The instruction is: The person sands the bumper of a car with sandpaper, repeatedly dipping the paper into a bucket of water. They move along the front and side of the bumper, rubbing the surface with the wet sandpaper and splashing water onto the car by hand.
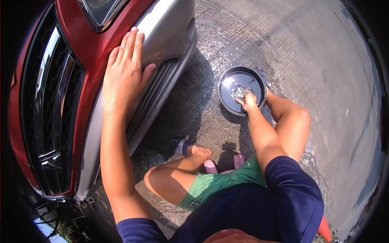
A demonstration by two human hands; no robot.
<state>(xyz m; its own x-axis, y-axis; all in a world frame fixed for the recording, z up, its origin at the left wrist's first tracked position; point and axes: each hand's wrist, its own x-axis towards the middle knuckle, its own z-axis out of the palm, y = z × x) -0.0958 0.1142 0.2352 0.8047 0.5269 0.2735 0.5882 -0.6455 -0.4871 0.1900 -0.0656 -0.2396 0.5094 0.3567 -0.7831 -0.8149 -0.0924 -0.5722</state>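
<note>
My left hand [125, 75] lies flat on the front of a red and silver car, its fingers stretched out over the seam between the red panel [79, 34] and the silver bumper [168, 30]. Down to the right, a round dark bucket [221, 96] of water stands on the ground. My right hand [249, 101] reaches over its near rim, fingers closed around a wet greyish-green sponge [240, 92]. White suds float on the water around the sponge.
The car's black grille [52, 97] is at the left, with a headlight [99, 10] above. Wet, ridged concrete [219, 146] lies under the bucket. My bent legs frame the near side, and an orange cone-like object [324, 231] shows at lower right.
</note>
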